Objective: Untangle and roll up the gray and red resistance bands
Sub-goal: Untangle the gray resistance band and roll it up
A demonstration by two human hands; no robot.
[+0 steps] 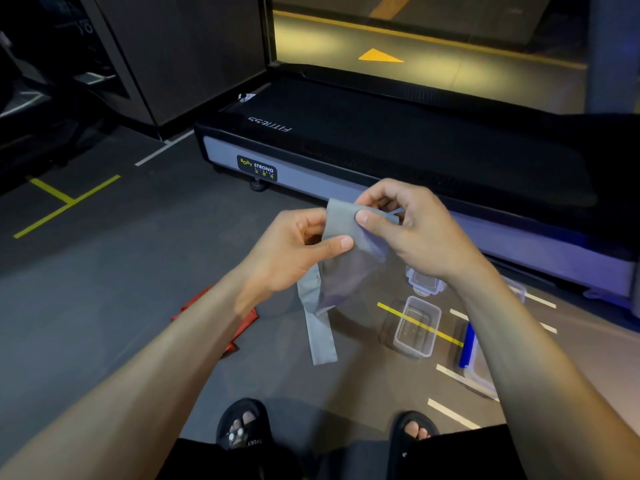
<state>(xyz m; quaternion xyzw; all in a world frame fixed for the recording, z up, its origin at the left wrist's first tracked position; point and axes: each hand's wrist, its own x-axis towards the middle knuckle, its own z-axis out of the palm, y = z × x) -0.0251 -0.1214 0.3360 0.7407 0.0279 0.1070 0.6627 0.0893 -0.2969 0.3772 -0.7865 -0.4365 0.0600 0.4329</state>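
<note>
Pinching the upper end of a flat gray rubber resistance band (341,223), the left hand (294,251) clamps one edge between thumb and fingers while the right hand (412,230) holds the folded top just beside it, thumb pressed on the near face. Both grips sit at the band's top; below them the strip hangs loose, its twisted tail dangling above the dark floor (104,289). A crumpled red resistance band (239,327) lies on the floor under the left forearm. Clear plastic lidless container (417,325) rests on the floor beneath the right wrist, before a black treadmill (381,140).
</note>
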